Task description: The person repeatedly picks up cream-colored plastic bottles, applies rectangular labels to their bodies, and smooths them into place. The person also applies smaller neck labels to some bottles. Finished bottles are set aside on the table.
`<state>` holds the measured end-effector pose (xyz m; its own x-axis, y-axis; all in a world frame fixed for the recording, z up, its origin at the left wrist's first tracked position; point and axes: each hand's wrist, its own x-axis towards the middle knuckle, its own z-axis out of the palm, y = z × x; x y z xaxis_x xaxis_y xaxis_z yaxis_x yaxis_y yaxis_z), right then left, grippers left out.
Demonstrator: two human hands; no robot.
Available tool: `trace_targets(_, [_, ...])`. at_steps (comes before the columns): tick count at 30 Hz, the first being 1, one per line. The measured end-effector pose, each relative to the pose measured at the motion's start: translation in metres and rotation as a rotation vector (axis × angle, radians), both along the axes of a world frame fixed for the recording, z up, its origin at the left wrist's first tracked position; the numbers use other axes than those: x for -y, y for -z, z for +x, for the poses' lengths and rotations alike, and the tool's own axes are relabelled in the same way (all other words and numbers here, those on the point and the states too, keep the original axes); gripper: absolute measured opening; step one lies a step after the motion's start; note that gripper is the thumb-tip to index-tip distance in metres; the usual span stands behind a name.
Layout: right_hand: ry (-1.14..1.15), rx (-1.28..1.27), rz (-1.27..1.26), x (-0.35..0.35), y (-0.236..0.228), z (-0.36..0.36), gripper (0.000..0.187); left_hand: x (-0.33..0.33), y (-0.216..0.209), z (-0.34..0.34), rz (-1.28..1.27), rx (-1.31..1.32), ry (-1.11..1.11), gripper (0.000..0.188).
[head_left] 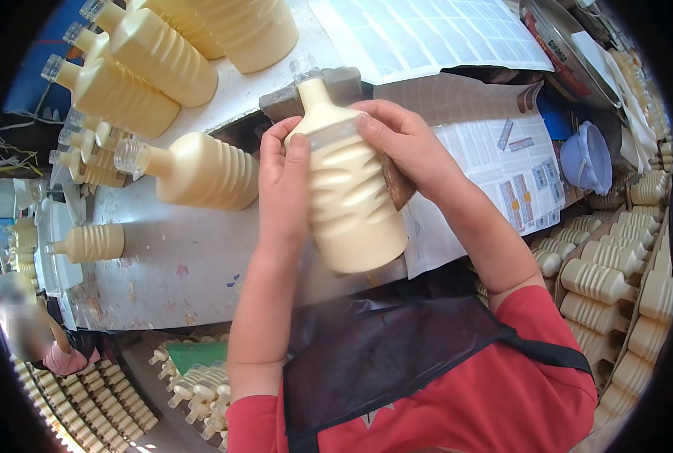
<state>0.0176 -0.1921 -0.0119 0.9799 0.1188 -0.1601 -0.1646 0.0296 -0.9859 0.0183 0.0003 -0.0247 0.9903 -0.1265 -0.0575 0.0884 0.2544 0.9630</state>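
Above the near edge of the grey worktop (178, 279), the left hand (278, 172) and right hand (406, 143) are gripping a cream, ribbed plastic bottle (359, 245); thumbs (297, 149) should ideally be pressing its translucent shoulder strip (333, 136) evenly, without creasing.

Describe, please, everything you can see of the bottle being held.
The bottle is cream-coloured and glossy, perhaps plastic or coated glass, with a clear mouth, narrow neck, sloping shoulders, wavy ribs and a smooth lower part. A greyish strip crosses its body below the shoulders. It is tilted over the table, mouth pointing away from the person. The left hand holds its left side, the right hand its upper right, both thumbs on the front.
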Motion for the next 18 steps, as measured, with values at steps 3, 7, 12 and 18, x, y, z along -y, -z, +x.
trace_targets(3, [0.005, -0.005, 0.015, -0.0005, -0.0033, -0.0028, 0.045, -0.0013, 0.0028, 0.0006, -0.013, 0.0, -0.004, 0.032])
trace_targets(7, [0.016, -0.004, 0.036, -0.001, -0.0026, -0.004, 0.044, -0.0002, 0.0033, -0.0002, -0.039, -0.004, -0.004, 0.032])
trace_targets(12, [0.022, 0.015, 0.049, -0.003, 0.0003, -0.0042, 0.042, -0.001, 0.0053, -0.0016, -0.005, 0.022, -0.01, 0.034])
trace_targets(18, [0.022, 0.023, 0.058, -0.004, 0.0005, -0.005, 0.04, -0.0005, 0.0081, -0.0033, -0.009, 0.032, -0.009, 0.035])
